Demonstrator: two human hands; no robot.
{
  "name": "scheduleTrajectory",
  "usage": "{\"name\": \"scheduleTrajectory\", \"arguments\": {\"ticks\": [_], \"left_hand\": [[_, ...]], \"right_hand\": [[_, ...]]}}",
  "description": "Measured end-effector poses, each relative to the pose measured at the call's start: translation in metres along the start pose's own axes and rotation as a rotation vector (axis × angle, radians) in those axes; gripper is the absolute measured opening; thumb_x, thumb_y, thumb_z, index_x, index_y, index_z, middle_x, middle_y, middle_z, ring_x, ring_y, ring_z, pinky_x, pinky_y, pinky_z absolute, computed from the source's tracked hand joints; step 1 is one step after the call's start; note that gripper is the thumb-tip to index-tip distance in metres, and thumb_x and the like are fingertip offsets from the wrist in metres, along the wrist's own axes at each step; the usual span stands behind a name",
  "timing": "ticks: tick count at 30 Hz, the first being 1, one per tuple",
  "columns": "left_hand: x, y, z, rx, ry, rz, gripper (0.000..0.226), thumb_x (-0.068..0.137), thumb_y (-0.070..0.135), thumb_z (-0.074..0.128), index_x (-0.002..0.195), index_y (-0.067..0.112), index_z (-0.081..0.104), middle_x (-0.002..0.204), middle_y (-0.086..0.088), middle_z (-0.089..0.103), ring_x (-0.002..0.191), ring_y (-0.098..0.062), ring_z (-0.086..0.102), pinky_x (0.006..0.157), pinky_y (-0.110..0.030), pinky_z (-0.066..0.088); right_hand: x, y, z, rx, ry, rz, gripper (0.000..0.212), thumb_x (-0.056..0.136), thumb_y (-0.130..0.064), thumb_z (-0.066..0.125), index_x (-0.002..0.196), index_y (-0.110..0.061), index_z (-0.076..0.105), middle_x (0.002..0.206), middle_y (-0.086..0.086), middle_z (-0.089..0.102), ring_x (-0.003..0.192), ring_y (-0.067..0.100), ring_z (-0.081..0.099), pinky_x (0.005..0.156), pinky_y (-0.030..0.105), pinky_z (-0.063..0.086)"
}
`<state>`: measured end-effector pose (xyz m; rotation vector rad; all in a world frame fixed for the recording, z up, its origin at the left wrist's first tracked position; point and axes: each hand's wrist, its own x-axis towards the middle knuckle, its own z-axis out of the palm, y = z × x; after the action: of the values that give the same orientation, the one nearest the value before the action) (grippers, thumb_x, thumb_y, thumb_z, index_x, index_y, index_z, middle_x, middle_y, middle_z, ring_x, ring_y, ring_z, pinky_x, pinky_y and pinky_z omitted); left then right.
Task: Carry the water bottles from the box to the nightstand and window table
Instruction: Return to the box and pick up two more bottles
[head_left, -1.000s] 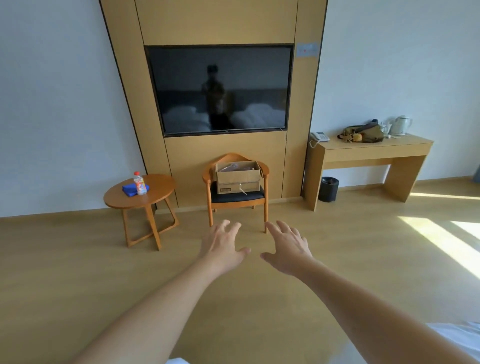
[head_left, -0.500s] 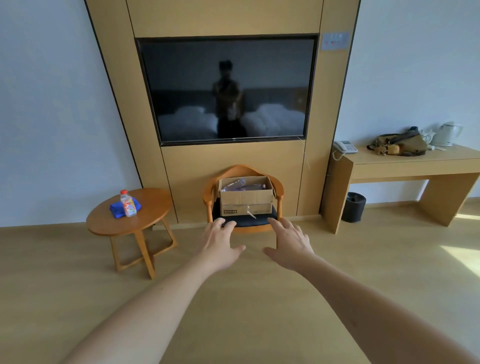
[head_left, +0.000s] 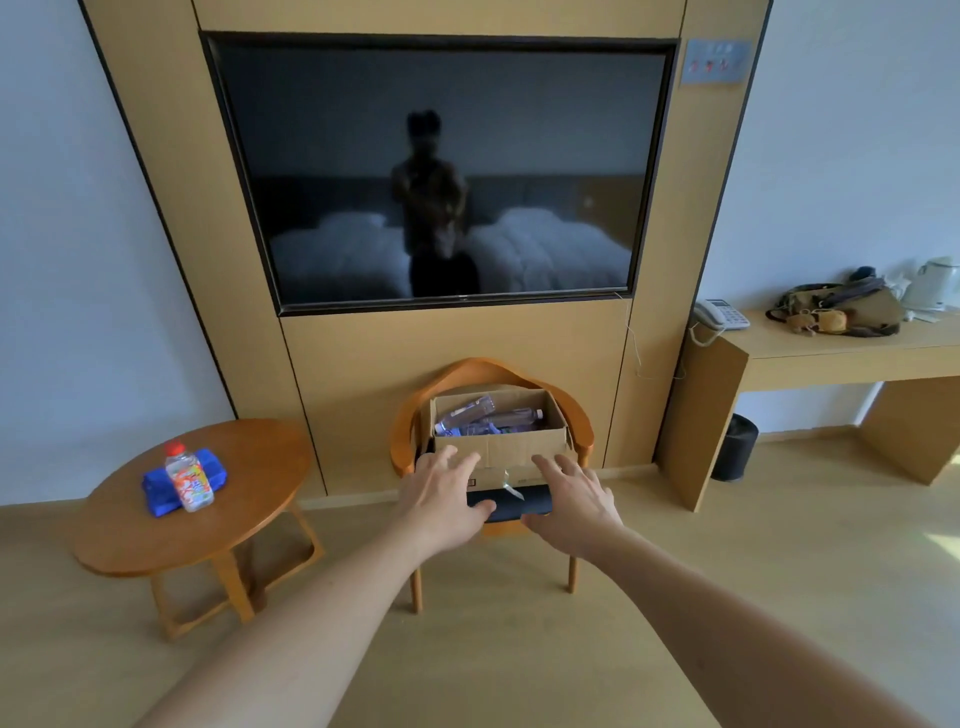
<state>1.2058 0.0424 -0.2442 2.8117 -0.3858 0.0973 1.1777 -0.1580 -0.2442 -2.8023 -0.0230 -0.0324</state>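
Note:
An open cardboard box (head_left: 519, 449) stands on the dark seat of a wooden armchair (head_left: 410, 431) under the wall TV. Clear water bottles (head_left: 485, 418) lie on their sides inside it. My left hand (head_left: 441, 496) and my right hand (head_left: 571, 501) are both stretched out in front of the box's near side, fingers spread, palms down, holding nothing. They overlap the lower front of the box in the view; whether they touch it I cannot tell.
A round wooden side table (head_left: 249, 519) at the left carries a red-capped bottle (head_left: 188, 477) on a blue cloth (head_left: 156, 491). A desk (head_left: 831, 348) at the right holds a phone, a bag and a kettle, with a black bin (head_left: 735, 447) beneath. A TV (head_left: 441, 171) hangs above the chair.
The chair and box have come much closer and larger in view. Both open hands now reach the box's front; before they hung over bare floor.

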Motion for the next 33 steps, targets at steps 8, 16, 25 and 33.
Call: {"name": "scheduleTrajectory", "arguments": {"ticks": [8, 16, 25, 33], "left_hand": [[0.147, -0.079, -0.006, -0.006, -0.037, 0.014, 0.074, 0.087, 0.064, 0.056, 0.150, 0.031, 0.035, 0.158, -0.004, 0.033, 0.141, -0.029, 0.032, 0.109, -0.046, 0.040], [0.251, -0.123, 0.042, -0.051, -0.107, -0.022, 0.076, 0.087, 0.064, 0.057, 0.152, 0.030, 0.035, 0.157, -0.003, 0.032, 0.141, -0.028, 0.030, 0.111, -0.046, 0.039], [0.395, -0.139, 0.101, -0.039, -0.190, -0.122, 0.059, 0.086, 0.060, 0.056, 0.138, 0.033, 0.046, 0.141, -0.001, 0.045, 0.128, -0.026, 0.042, 0.102, -0.046, 0.046], [0.496, -0.141, 0.149, -0.107, -0.268, -0.225, 0.067, 0.087, 0.057, 0.057, 0.147, 0.032, 0.038, 0.155, -0.003, 0.034, 0.142, -0.027, 0.033, 0.109, -0.046, 0.041]], "right_hand": [[0.143, -0.024, 0.014, 0.011, -0.035, 0.057, 0.085, 0.087, -0.047, 0.072, 0.157, -0.035, 0.025, 0.156, -0.002, 0.039, 0.142, 0.030, 0.037, 0.113, 0.055, 0.039], [0.266, -0.005, 0.053, 0.028, -0.106, 0.087, 0.085, 0.083, -0.048, 0.072, 0.154, -0.038, 0.026, 0.151, -0.003, 0.042, 0.137, 0.029, 0.042, 0.109, 0.054, 0.042], [0.427, 0.054, 0.096, 0.051, -0.260, 0.106, 0.090, 0.088, -0.048, 0.071, 0.160, -0.036, 0.019, 0.163, 0.000, 0.031, 0.143, 0.030, 0.037, 0.113, 0.052, 0.040], [0.530, 0.098, 0.122, 0.059, -0.386, 0.099, 0.082, 0.088, -0.052, 0.067, 0.157, -0.036, 0.026, 0.159, -0.001, 0.037, 0.142, 0.031, 0.039, 0.110, 0.052, 0.039]]}}
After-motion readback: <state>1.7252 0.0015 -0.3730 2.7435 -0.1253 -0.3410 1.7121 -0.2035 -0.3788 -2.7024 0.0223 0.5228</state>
